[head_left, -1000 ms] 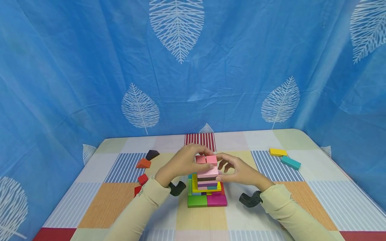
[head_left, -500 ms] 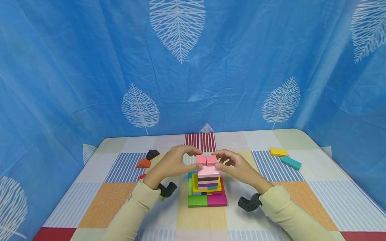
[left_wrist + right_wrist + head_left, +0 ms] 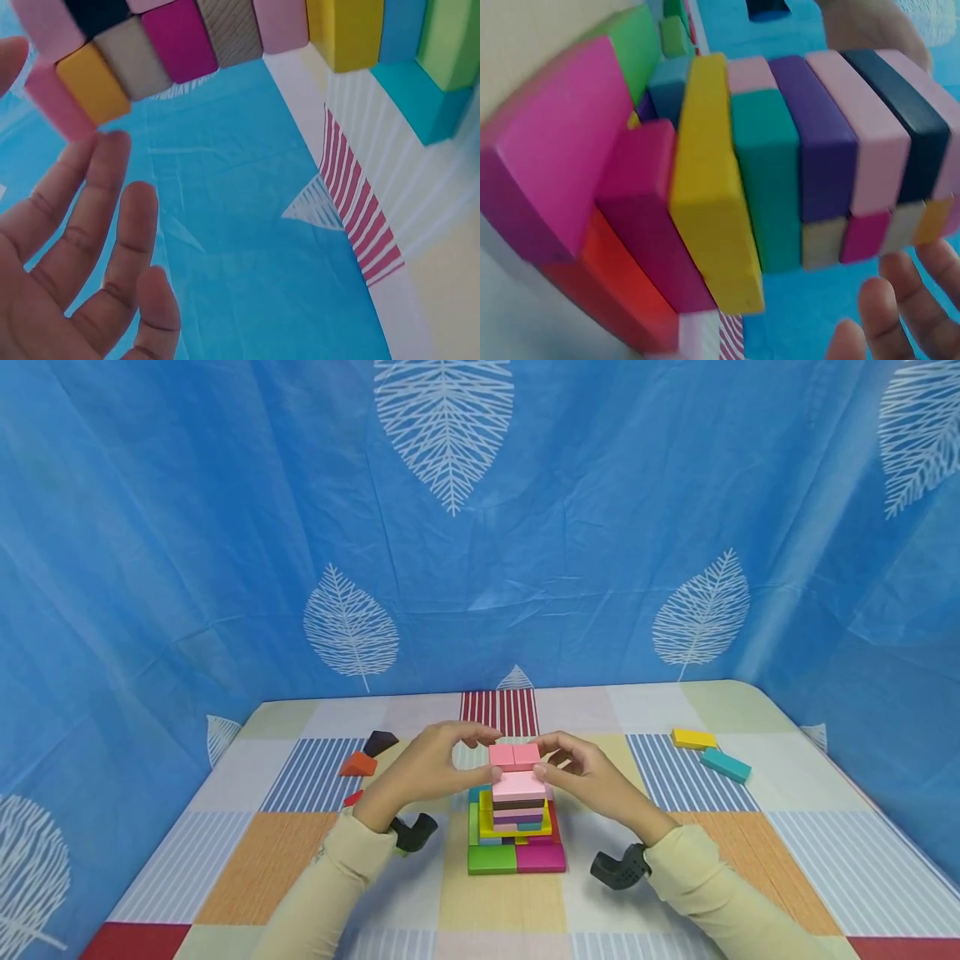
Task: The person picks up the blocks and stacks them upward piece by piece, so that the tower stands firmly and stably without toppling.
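Note:
A layered tower of coloured blocks stands in the middle of the table. On its top, at the back, two pink blocks lie side by side behind a paler pink plank. My left hand pinches the left pink block, thumb at its front and fingertips at its back. From the other side my right hand pinches the right pink block the same way. In the left wrist view, fingertips touch the pink end block beside an orange block.
Left of the tower lie a black block, an orange-red block and a partly hidden red one. A yellow block and a teal block lie at the back right. A blue curtain hangs behind the table.
My left hand has drawn back leftward from over the tower's top to its left side. My right hand has closed in on the right side. The gap between the two pink blocks has closed.

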Tool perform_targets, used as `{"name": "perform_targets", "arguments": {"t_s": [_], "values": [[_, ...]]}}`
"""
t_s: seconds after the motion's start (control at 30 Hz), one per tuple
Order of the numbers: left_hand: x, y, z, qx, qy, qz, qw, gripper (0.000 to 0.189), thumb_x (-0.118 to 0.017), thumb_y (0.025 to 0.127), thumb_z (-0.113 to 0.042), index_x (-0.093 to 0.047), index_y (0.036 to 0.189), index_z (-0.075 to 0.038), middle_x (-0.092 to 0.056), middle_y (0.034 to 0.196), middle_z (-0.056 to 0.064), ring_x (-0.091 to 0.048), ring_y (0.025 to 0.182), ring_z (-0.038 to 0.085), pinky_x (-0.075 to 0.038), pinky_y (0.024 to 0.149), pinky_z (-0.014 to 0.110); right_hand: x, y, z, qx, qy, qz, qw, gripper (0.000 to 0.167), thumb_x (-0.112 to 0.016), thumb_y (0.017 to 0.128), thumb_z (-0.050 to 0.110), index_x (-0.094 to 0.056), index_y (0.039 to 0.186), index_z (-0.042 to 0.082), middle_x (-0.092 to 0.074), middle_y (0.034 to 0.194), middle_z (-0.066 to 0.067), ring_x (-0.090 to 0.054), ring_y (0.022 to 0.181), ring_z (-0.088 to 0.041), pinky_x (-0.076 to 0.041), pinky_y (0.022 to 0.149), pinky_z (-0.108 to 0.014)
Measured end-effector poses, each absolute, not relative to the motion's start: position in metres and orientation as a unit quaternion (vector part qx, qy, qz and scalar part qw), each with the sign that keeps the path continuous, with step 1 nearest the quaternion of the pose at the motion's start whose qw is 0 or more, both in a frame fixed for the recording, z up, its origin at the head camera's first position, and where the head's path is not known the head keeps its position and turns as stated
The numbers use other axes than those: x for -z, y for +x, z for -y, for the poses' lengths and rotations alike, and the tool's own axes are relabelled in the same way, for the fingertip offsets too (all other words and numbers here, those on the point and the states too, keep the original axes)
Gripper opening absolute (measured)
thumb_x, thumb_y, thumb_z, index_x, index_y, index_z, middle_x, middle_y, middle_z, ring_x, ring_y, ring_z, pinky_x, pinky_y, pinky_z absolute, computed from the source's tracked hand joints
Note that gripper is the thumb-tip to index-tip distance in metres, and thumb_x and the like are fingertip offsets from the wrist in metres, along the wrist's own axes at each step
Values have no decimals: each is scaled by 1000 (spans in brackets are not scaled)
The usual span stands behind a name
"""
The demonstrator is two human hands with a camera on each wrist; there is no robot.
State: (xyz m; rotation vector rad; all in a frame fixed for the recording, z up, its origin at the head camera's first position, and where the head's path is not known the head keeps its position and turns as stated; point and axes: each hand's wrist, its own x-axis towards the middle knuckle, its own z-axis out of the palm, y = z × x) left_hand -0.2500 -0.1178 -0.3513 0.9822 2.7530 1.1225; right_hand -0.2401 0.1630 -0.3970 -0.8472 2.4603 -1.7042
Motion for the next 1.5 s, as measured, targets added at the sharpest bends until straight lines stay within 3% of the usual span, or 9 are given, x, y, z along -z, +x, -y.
{"name": "perform_targets", "arguments": {"t_s": [0.17, 0.3, 0.5, 0.63, 0.77, 0.93, 1.1, 1.3, 1.5], "values": [[351, -244, 135, -371, 300, -879, -18, 49, -77, 102, -24, -66, 145, -5, -70, 139, 13, -65, 120, 35, -52, 103, 62, 396, -244, -171, 546, -299, -781, 42, 49, -68, 105, 22, -60, 144, -6, -66, 132, -18, -59, 112, -30, -54, 94, -31], [359, -240, 157, -382, 299, -874, -21, 40, -71, 106, -18, -67, 143, -4, -71, 138, 15, -66, 118, 37, -52, 99, 63, 396, -248, -174, 539, -328, -774, 61, 60, -75, 99, 23, -55, 146, -9, -64, 129, -17, -60, 110, -30, -56, 90, -31], [374, -234, 190, -349, 309, -883, 61, 28, -68, 105, -10, -71, 132, -1, -73, 128, 15, -67, 114, 35, -53, 98, 57, 398, -249, -174, 529, -346, -770, 90, 71, -83, 91, 21, -52, 148, -9, -62, 127, -13, -60, 110, -29, -57, 87, -32], [381, -228, 203, -307, 311, -889, 135, 33, -76, 96, -3, -72, 129, 0, -73, 128, 12, -65, 118, 35, -54, 103, 58, 398, -249, -174, 529, -355, -765, 95, 69, -84, 90, 19, -54, 147, -7, -63, 127, -13, -61, 110, -29, -57, 87, -33], [386, -223, 208, -272, 296, -902, 158, 44, -86, 80, 4, -75, 122, -5, -73, 122, 4, -63, 113, 27, -55, 102, 51, 399, -249, -175, 528, -359, -764, 94, 68, -84, 90, 18, -54, 146, -8, -62, 127, -14, -61, 110, -31, -58, 87, -33], [391, -222, 207, -233, 268, -925, 132, 41, -90, 71, 6, -80, 105, -14, -71, 110, -4, -55, 99, 17, -51, 88, 39, 398, -249, -174, 526, -356, -767, 94, 65, -83, 91, 16, -55, 145, -7, -62, 128, -15, -61, 110, -33, -58, 87, -32], [390, -221, 204, -216, 259, -935, 109, 31, -93, 71, -1, -80, 93, -17, -68, 101, -7, -53, 93, 15, -47, 83, 39, 398, -248, -174, 529, -356, -764, 95, 64, -83, 92, 15, -55, 145, -8, -63, 129, -16, -61, 110, -32, -58, 87, -33], [386, -226, 196, -261, 292, -916, 81, 26, -91, 83, -12, -79, 106, -12, -73, 108, -5, -66, 104, 24, -57, 95, 49, 397, -248, -174, 529, -355, -765, 96, 64, -83, 92, 14, -55, 145, -8, -62, 131, -17, -61, 110, -33, -58, 87, -32], [374, -223, 176, -293, 330, -897, -28, 25, -86, 91, -19, -77, 113, -15, -73, 108, -8, -66, 100, 23, -58, 91, 47, 398, -248, -174, 531, -353, -764, 96, 63, -83, 92, 14, -55, 144, -8, -62, 130, -16, -61, 109, -33, -58, 87, -32]]}}
